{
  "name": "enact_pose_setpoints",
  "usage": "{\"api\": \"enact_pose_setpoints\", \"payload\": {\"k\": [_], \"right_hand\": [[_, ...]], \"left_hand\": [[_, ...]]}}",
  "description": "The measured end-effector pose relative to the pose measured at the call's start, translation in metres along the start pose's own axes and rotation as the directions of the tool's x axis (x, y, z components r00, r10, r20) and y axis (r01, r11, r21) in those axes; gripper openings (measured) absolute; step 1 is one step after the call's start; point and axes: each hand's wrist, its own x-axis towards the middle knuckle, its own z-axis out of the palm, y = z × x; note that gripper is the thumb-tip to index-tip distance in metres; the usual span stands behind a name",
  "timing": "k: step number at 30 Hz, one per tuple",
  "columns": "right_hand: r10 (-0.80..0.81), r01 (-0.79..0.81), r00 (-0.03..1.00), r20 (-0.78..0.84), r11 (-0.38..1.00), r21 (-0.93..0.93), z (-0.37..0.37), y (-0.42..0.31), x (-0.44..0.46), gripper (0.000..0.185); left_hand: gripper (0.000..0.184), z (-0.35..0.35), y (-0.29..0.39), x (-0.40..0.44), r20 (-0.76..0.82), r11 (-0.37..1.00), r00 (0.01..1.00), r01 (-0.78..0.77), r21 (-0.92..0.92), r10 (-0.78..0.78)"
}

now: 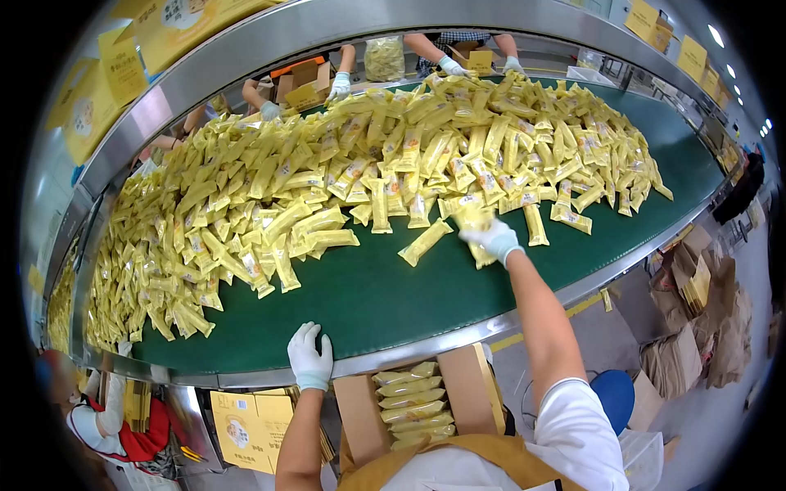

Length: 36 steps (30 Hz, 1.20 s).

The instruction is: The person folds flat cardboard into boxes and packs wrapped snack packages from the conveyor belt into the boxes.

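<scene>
At far left, a person in red and white clothing [110,425] stands beside the long green surface [368,307] with its shiny metal rim. A broad heap of small, glossy yellow plastic packets [246,180] spreads over it from the left towards the right. Below the rim lies a flat yellow printed cardboard carton [250,434]. Next comes the left hand [309,358] in a white glove, palm down by the near edge; its grip is empty, fingers loosely extended and thumb apart. An open brown cardboard box [360,409] sits below, between the forearms, with a row of yellow packets [413,405] stacked inside, their long axes crosswise to the person.

Right of that, a loose yellow packet [426,242] lies slantwise at the heap's front edge, its near end pointing left, just left of the white-gloved right hand [495,240]. The right is much the nearer hand. Its grip lies across yellow packets [483,259] that show beyond and below the fingers, the near one running mostly away from the person; blur hides whether the fingers have closed. The packets look slim, pillowy and crinkled, with flat sealed ends. Just right of the glove lies another single packet [535,225]; well apart, at far right, are crumpled brown paper bags [675,360].
</scene>
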Motion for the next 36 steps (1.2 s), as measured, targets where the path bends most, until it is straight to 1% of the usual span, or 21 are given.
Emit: {"api": "enact_pose_setpoints", "payload": {"k": [1,3,5,6,7,9,12,15,16,17,19,20,21,24,27,28,29,31,32,35,36], "right_hand": [[-0.065,0.046,0.997,-0.051,0.953,-0.299,0.011,-0.014,-0.015,0.107],[-0.268,0.234,0.963,-0.02,0.872,-0.43,0.021,-0.021,-0.045,0.098],[-0.461,0.435,0.884,0.074,0.755,-0.491,0.025,-0.018,-0.074,0.092],[-0.493,0.481,0.863,0.107,0.741,-0.469,0.029,-0.011,-0.083,0.089],[-0.495,0.48,0.86,0.126,0.699,-0.531,0.024,-0.017,-0.101,0.087],[-0.532,0.512,0.844,0.073,0.756,-0.409,0.031,-0.008,-0.112,0.085],[-0.64,0.514,0.767,-0.048,0.658,-0.55,0.042,-0.003,-0.122,0.083],[-0.6,0.545,0.8,0.018,0.714,-0.439,0.032,-0.008,-0.119,0.084],[-0.627,0.601,0.778,0.037,0.727,-0.333,0.026,-0.006,-0.118,0.083],[-0.669,0.661,0.743,-0.002,0.735,-0.152,0.023,-0.004,-0.122,0.083],[-0.729,0.729,0.677,-0.095,0.65,0.214,0.018,-0.005,-0.141,0.085],[-0.699,0.616,0.715,0.003,0.632,0.47,0.01,-0.007,-0.155,0.088],[-0.691,0.506,0.719,0.077,0.597,0.623,-0.003,-0.021,-0.178,0.09],[-0.698,0.246,0.687,0.204,0.488,0.838,-0.021,-0.036,-0.227,0.092],[-0.863,0.612,0.444,0.242,0.489,0.621,-0.031,-0.041,-0.242,0.101],[-0.874,0.76,0.383,0.3,0.483,0.435,-0.043,-0.06,-0.262,0.099],[-0.902,0.884,0.269,0.338,0.371,0.285,-0.045,-0.078,-0.277,0.085],[-0.828,0.976,0.189,0.529,0.219,-0.007,-0.034,-0.102,-0.309,0.069],[-0.816,0.991,0.128,0.563,0.083,-0.104,-0.02,-0.104,-0.318,0.055],[-0.571,0.974,0.159,0.805,-0.043,-0.223,0.023,-0.098,-0.342,0.049],[-0.575,0.968,0.173,0.8,-0.049,-0.245,0.036,-0.092,-0.35,0.048]], "left_hand": [[0.024,0.0,0.0,0.0,-0.001,1.0,1.0,0.003,0.003,-0.003],[0.024,-0.001,0.001,-0.002,0.0,1.0,1.0,0.003,0.008,-0.003],[0.025,-0.002,-0.001,0.0,0.005,1.0,1.0,-0.007,0.012,0.007],[0.024,-0.001,-0.002,0.0,-0.01,1.0,1.0,-0.017,0.01,0.017],[0.024,-0.001,-0.002,0.0,-0.012,1.0,1.0,-0.018,0.007,0.018],[0.024,-0.003,-0.002,0.001,-0.014,1.0,1.0,-0.02,-0.001,0.02],[0.021,-0.005,-0.002,0.0,-0.022,1.0,1.0,-0.001,-0.008,0.001],[0.019,-0.008,-0.001,-0.001,-0.038,1.0,0.999,0.005,-0.021,-0.005],[0.019,-0.009,-0.003,0.0,-0.05,1.0,0.999,0.002,-0.026,-0.003],[0.019,-0.007,-0.006,-0.001,-0.057,1.0,0.998,0.0,-0.024,-0.001],[0.018,-0.006,-0.009,-0.002,-0.075,1.0,0.997,0.002,-0.02,-0.003],[0.017,-0.006,-0.009,-0.004,-0.078,1.0,0.997,0.011,-0.021,-0.012],[0.017,-0.007,-0.009,-0.004,-0.078,1.0,0.997,0.016,-0.022,-0.018],[0.015,-0.005,-0.009,-0.003,-0.097,1.0,0.995,0.007,-0.025,-0.01],[0.015,-0.003,-0.016,-0.003,-0.101,0.999,0.995,0.011,-0.036,-0.014],[0.015,-0.005,-0.014,-0.003,-0.101,0.999,0.995,0.016,-0.029,-0.019],[0.015,-0.007,-0.013,-0.004,-0.099,0.999,0.995,0.022,-0.023,-0.024],[0.016,-0.01,-0.012,-0.004,-0.081,0.999,0.996,0.038,-0.022,-0.04],[0.016,-0.008,-0.014,-0.004,-0.069,0.999,0.997,0.037,-0.009,-0.038],[0.016,-0.009,-0.016,-0.005,-0.066,1.0,0.997,0.028,-0.011,-0.029],[0.015,-0.01,-0.016,-0.004,-0.065,1.0,0.998,0.022,-0.013,-0.023]]}}
